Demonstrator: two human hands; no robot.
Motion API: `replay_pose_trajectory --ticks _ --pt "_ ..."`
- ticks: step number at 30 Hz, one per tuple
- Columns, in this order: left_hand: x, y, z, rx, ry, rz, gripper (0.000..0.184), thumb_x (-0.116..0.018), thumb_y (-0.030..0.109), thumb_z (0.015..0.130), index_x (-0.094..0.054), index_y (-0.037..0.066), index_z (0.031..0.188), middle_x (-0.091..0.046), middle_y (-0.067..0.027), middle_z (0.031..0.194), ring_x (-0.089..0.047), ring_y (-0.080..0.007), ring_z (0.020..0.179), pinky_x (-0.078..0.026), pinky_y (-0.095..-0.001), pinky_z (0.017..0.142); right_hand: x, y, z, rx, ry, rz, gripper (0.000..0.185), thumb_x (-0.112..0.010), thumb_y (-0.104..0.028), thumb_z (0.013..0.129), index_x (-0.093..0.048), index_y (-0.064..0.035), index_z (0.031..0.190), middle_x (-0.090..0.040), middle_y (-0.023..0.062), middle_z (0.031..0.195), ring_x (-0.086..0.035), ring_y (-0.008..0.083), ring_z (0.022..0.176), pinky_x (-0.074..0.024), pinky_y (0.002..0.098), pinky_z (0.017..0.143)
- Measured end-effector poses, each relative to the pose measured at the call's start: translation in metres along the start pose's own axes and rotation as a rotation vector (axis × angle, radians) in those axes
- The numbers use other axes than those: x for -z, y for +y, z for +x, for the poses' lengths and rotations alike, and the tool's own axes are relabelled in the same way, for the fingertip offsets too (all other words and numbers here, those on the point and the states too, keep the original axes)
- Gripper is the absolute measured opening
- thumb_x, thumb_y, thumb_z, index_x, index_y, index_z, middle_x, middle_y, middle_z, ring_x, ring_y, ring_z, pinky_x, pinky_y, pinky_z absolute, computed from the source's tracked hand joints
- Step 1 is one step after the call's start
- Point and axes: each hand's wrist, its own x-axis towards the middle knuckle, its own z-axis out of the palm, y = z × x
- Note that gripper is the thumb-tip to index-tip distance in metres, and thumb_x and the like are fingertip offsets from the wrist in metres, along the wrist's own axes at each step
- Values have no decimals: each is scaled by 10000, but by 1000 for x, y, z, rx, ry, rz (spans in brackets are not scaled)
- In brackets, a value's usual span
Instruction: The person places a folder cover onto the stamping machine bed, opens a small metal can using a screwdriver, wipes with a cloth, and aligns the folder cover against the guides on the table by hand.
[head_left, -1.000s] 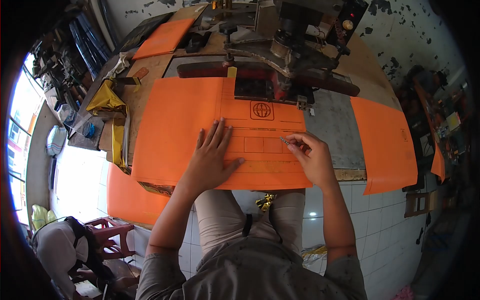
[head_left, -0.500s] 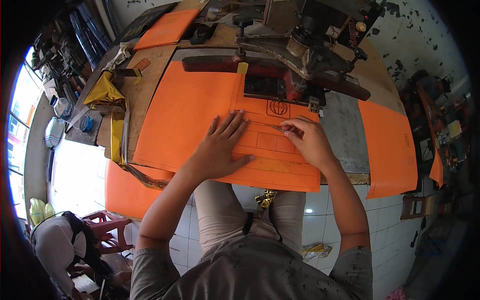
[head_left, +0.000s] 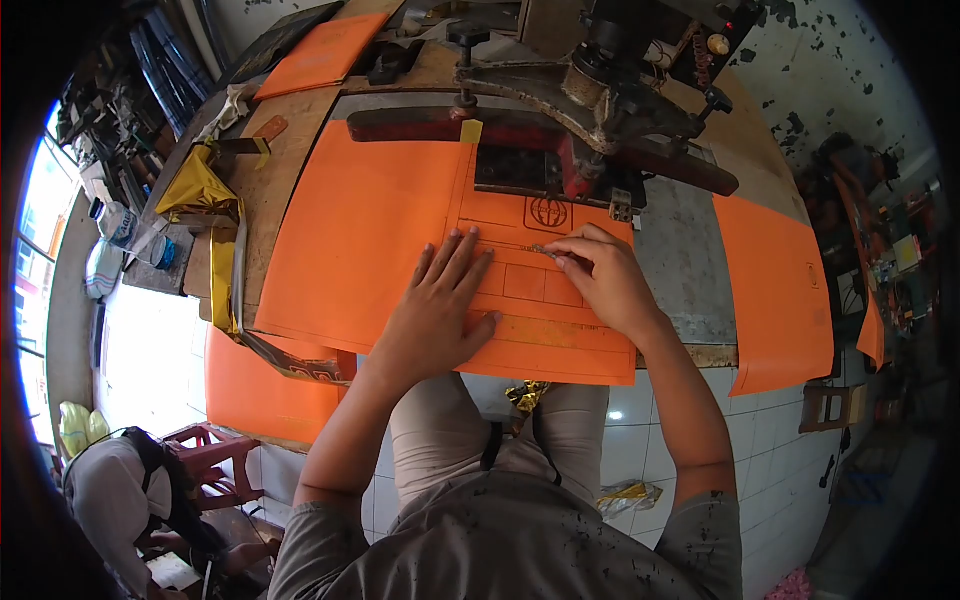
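Observation:
A large orange sheet [head_left: 350, 220], printed with dark lines, boxes and a round emblem, lies flat beneath both hands. My left hand [head_left: 440, 300] rests palm down on it, fingers spread and thumb out to the side. My right hand [head_left: 605, 280] is closed in a pinch over the printed lines. A small thin speckled strip [head_left: 540, 250] shows at its fingertips; its exact kind is too small to tell. Just beyond the hands, a press machine [head_left: 590, 100] with a dark red bar overhangs the sheet's far part.
Gold foil [head_left: 200, 185] hangs at the table's left edge, near a plastic bottle [head_left: 118, 222]. Another orange sheet [head_left: 770, 290] drapes over the right edge. More orange sheets [head_left: 325, 55] lie at the back left. A person [head_left: 125, 505] crouches low at the left.
My right hand has shifted slightly left along the printed lines, still pinching. My left hand stays flat on the sheet. The whole view has moved a little.

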Motion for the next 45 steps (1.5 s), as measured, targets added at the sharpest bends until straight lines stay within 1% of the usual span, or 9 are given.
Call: replay_pose_trajectory --ticks 8,14,21,24,30,35,38,41,45 --pt "-3 2 -1 15 20 14 752 -634 393 1032 -445 1 1646 -311 -245 1773 -258 -420 1663 -194 -566 1358 -6 1 6 56 7 -19 190 -690 -15 1035 -783 -5 1201 -706 92 1099 -719 250 962 -588 389 849" --pt "-2 2 -1 10 14 17 760 -624 404 1036 -432 9 1656 -307 -246 1774 -258 -415 1664 -192 -564 1360 -14 8 8 329 84 -237 239 -724 36 968 -796 -13 1190 -689 84 1079 -706 260 1031 -609 416 890" --pt "-2 3 -1 17 32 0 731 -641 384 1017 -479 -1 1616 -329 -246 1762 -281 -421 1654 -207 -564 1356 -19 2 -1 288 98 -247 251 -740 47 950 -798 -1 1189 -663 81 1101 -693 256 1033 -616 405 908" --pt "2 8 4 36 50 10 698 -670 341 988 -521 -9 1573 -388 -246 1723 -345 -433 1616 -255 -563 1339 -19 3 -1 298 96 -270 265 -741 55 941 -793 7 1196 -657 82 1116 -686 257 1047 -618 405 910" --pt "-11 19 22 -40 121 -25 661 -696 272 941 -570 2 1530 -523 -267 1550 -508 -426 1438 -386 -561 1240 -18 1 0 299 74 -293 326 -737 83 903 -777 15 1219 -651 87 1140 -678 270 1073 -618 414 920" --pt "-19 29 30 -17 154 83 644 -685 273 926 -597 45 1522 -550 -251 1454 -539 -420 1342 -425 -562 1164 -20 6 -2 298 75 -315 347 -735 82 906 -759 13 1245 -650 90 1154 -675 277 1094 -608 422 940" --pt "-19 29 32 -12 142 88 649 -682 280 918 -598 60 1523 -545 -244 1452 -537 -420 1332 -423 -568 1156 -15 5 -2 304 90 -281 339 -733 67 926 -752 10 1259 -659 90 1180 -675 284 1095 -595 428 950" --pt "-17 29 32 -17 135 88 649 -680 279 913 -598 70 1522 -538 -242 1462 -533 -418 1336 -419 -575 1154 -3 9 -13 280 211 -274 324 -726 50 955 -744 8 1276 -667 95 1200 -674 296 1083 -587 426 950" --pt "-19 29 32 -6 134 96 648 -678 277 910 -599 77 1521 -531 -241 1475 -526 -422 1344 -414 -582 1152 4 8 -39 121 179 -418 339 -753 -75 997 -733 -28 1333 -646 71 1307 -647 263 1155 -542 426 1011"
